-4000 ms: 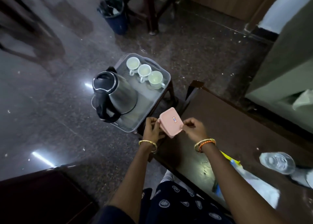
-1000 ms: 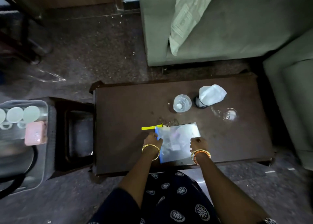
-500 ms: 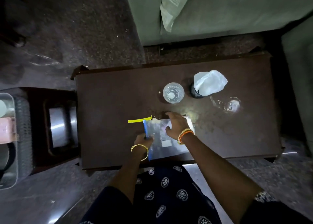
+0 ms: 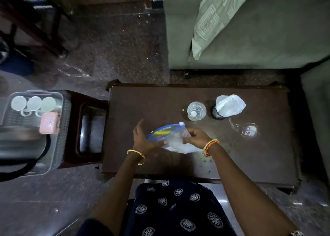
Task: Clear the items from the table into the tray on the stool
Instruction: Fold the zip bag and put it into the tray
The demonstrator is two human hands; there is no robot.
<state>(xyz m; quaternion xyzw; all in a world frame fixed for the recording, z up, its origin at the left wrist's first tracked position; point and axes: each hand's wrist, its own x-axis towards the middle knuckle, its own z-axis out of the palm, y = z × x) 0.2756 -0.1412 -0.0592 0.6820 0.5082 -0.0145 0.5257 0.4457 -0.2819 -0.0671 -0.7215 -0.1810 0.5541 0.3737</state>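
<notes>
A clear plastic zip bag (image 4: 175,139) with a blue and yellow strip is lifted just above the dark wooden table (image 4: 250,160). My left hand (image 4: 142,137) grips its left end and my right hand (image 4: 195,137) grips its right side. Behind the bag, a clear plastic bottle (image 4: 196,111) stands on the table. A black cup holding white tissue (image 4: 229,105) stands to the bottle's right. At the far left a grey tray (image 4: 60,128) on a dark stool (image 4: 89,128) holds three white cups (image 4: 34,103), a pink box (image 4: 49,123) and a kettle (image 4: 19,146).
A green sofa (image 4: 259,30) with a patterned cushion stands behind the table, and another green seat is at the right edge. A glassy reflection (image 4: 248,128) lies on the table's right part. Dark furniture legs (image 4: 35,26) stand at the upper left on the speckled floor.
The bag lay flat on the table under both hands; now it is lifted and bunched between them. Four seconds ago both hands held the pink box, which now lies in the tray.
</notes>
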